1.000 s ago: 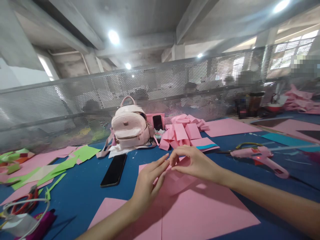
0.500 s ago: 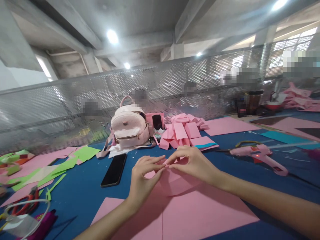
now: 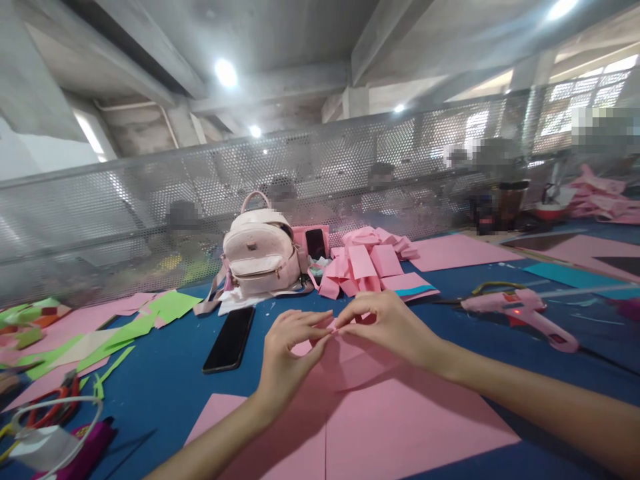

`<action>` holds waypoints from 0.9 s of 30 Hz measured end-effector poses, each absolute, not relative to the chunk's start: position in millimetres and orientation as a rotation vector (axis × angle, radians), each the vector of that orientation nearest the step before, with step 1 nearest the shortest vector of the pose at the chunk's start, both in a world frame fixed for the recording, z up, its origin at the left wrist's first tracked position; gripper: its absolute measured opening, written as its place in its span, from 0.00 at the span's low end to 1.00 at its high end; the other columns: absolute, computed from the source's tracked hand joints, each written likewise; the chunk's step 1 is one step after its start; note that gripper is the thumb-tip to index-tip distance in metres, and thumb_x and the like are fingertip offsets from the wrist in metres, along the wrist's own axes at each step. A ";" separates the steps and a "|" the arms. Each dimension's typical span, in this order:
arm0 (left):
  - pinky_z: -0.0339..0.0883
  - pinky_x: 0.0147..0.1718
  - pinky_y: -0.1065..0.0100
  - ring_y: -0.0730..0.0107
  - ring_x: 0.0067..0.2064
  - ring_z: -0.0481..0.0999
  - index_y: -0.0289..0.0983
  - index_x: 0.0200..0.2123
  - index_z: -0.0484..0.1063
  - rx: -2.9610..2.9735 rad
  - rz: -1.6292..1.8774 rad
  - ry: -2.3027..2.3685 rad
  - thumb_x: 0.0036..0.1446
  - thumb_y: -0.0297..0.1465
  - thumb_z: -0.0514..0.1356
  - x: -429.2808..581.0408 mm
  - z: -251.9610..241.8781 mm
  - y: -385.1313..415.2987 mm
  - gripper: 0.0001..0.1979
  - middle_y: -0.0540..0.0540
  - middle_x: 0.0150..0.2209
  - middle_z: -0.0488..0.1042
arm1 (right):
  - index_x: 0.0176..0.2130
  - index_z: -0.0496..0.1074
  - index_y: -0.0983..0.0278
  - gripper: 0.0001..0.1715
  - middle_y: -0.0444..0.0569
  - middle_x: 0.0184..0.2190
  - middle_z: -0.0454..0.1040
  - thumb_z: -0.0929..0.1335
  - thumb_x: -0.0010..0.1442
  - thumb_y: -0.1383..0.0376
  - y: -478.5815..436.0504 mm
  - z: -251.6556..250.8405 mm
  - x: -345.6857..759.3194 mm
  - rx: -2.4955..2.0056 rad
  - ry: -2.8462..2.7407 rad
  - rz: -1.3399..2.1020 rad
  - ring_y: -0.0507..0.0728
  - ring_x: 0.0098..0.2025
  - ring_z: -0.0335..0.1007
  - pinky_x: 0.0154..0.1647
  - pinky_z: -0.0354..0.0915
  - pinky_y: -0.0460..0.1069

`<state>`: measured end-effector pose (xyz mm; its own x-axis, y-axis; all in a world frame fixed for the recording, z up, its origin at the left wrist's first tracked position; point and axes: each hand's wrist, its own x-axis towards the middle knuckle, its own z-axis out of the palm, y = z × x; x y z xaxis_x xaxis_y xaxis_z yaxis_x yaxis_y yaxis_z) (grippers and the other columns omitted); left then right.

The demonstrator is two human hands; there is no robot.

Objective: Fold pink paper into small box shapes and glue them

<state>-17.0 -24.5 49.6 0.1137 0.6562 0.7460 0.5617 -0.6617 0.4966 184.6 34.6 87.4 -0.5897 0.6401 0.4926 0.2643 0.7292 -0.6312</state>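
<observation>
A large pink paper sheet (image 3: 400,420) lies on the blue table (image 3: 165,380) in front of me, its far part folded up. My left hand (image 3: 287,357) and my right hand (image 3: 390,327) meet at the far edge of the fold, fingertips nearly touching. Both hands pinch the pink paper between thumb and fingers. A second pink sheet (image 3: 220,413) lies under my left forearm.
A black phone (image 3: 229,339) lies left of my hands. Behind it stand a pink backpack (image 3: 260,253) and a pile of pink paper pieces (image 3: 367,263). A pink glue gun (image 3: 520,310) lies at the right. Green scraps (image 3: 125,327) and red scissors (image 3: 50,407) are at the left. People sit beyond a mesh screen (image 3: 150,200).
My left hand's fingers were stretched out flat a second ago; they have curled into a pinch on the paper's folded edge. My right hand has barely moved.
</observation>
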 end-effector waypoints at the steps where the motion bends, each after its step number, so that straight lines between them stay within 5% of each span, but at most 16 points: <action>1: 0.66 0.51 0.56 0.59 0.48 0.83 0.45 0.35 0.82 2.272 1.612 1.247 0.58 0.25 0.67 -16.6 49.6 -25.1 0.07 0.49 0.46 0.84 | 0.33 0.83 0.59 0.10 0.42 0.31 0.83 0.74 0.57 0.74 34.5 87.5 184.7 -0.652 -2.219 0.584 0.54 0.33 0.75 0.36 0.64 0.48; 7: 0.66 0.51 0.56 0.59 0.49 0.81 0.45 0.35 0.82 2.255 1.639 1.258 0.58 0.25 0.67 -16.9 47.8 -28.8 0.07 0.49 0.46 0.84 | 0.34 0.79 0.62 0.05 0.46 0.32 0.79 0.73 0.61 0.71 31.8 87.3 182.5 -0.500 -2.314 0.144 0.58 0.38 0.70 0.41 0.62 0.52; 27: 0.63 0.48 0.57 0.60 0.45 0.78 0.42 0.29 0.74 2.269 1.627 1.343 0.63 0.29 0.64 -19.8 46.1 -25.2 0.08 0.49 0.42 0.83 | 0.34 0.77 0.62 0.03 0.44 0.33 0.78 0.73 0.63 0.68 38.3 87.5 192.1 -0.533 -2.388 0.095 0.57 0.39 0.69 0.44 0.57 0.53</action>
